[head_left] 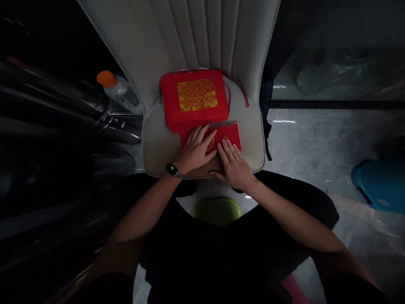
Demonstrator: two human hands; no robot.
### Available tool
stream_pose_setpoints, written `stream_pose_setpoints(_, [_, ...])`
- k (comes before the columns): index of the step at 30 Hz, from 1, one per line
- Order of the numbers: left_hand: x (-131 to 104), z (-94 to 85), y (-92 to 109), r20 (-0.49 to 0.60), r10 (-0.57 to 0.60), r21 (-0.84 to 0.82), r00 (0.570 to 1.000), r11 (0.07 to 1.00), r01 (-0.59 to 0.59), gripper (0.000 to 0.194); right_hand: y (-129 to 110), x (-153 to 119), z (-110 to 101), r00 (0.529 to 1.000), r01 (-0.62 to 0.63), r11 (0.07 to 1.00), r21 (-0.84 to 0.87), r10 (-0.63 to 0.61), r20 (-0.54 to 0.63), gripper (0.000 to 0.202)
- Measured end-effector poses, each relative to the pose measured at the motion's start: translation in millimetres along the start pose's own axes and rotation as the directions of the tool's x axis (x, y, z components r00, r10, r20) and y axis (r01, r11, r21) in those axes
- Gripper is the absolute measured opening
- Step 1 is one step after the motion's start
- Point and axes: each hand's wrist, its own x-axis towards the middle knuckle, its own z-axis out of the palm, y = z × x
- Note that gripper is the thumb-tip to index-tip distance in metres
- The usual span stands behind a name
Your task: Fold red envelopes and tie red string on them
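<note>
A small red envelope with gold print lies sideways on the chair seat, near its front edge. My left hand rests open over the envelope's left part, fingers spread and a dark watch on the wrist. On its right part lies my right hand, flat, with the fingers stretched out. Both palms hide much of the envelope. Just behind it is a larger red packet with a gold patterned panel, which neither hand holds. Dark red ribbons trail from that packet to the right.
The pale chair has a ribbed backrest behind the packets. An orange-capped bottle stands left of the chair. A green plastic stool or tub sits below, between my legs. A blue plastic object is on the floor at right.
</note>
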Motion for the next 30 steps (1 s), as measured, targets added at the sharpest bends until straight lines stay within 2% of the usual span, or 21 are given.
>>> stream_pose_setpoints(6, [1, 3.0, -4, 0.009, -0.013, -0.009, 1.000, 1.000, 0.013, 0.078, -4, 8, -15, 0.998, -0.062, 0.998, 0.020, 0.062, -0.005, 0.100])
stream_pose_setpoints(11, [4, 2.2, -6, 0.017, -0.021, -0.028, 1.000, 0.999, 0.022, 0.076, 2, 37, -20, 0.997, 0.013, 0.999, 0.029, -0.015, 0.071, 0.118])
stream_pose_setpoints(14, [5, 2.2, -5, 0.011, -0.026, -0.024, 1.000, 0.999, 0.027, 0.075, 7, 41, -16, 0.992, -0.003, 0.999, 0.037, -0.002, 0.123, 0.125])
stream_pose_setpoints(17, [5, 2.7, -5, 0.005, -0.036, -0.032, 0.999, 0.999, 0.036, 0.077, 8, 28, -17, 0.988, -0.061, 0.998, 0.024, 0.057, 0.141, 0.130])
stream_pose_setpoints(23, [4, 2.4, -3, -0.026, -0.013, -0.052, 1.000, 0.999, 0.011, 0.080, 9, -25, -25, 0.969, -0.192, 0.980, -0.052, 0.198, 0.151, 0.140])
stream_pose_setpoints(25, [3, 2.1, -2, -0.029, -0.003, -0.043, 1.000, 0.999, 0.001, 0.081, 12, -35, -32, 0.957, -0.229, 0.971, -0.073, 0.238, 0.168, 0.140])
stream_pose_setpoints(27, [2, 2.2, 0, -0.028, 0.002, -0.024, 1.000, 1.000, -0.003, 0.080, 16, -35, -46, 0.951, -0.251, 0.964, -0.085, 0.262, 0.165, 0.129])
stream_pose_setpoints(28, [1, 2.6, 0, -0.031, 0.003, -0.012, 1.000, 1.000, -0.003, 0.080, 17, -31, -55, 0.955, -0.252, 0.964, -0.084, 0.261, 0.139, 0.117])
stream_pose_setpoints(30, [1, 3.9, 1, -0.040, 0.007, 0.012, 0.999, 1.000, -0.007, 0.080, 15, -16, -71, 0.974, -0.225, 0.972, -0.070, 0.226, -0.002, 0.076])
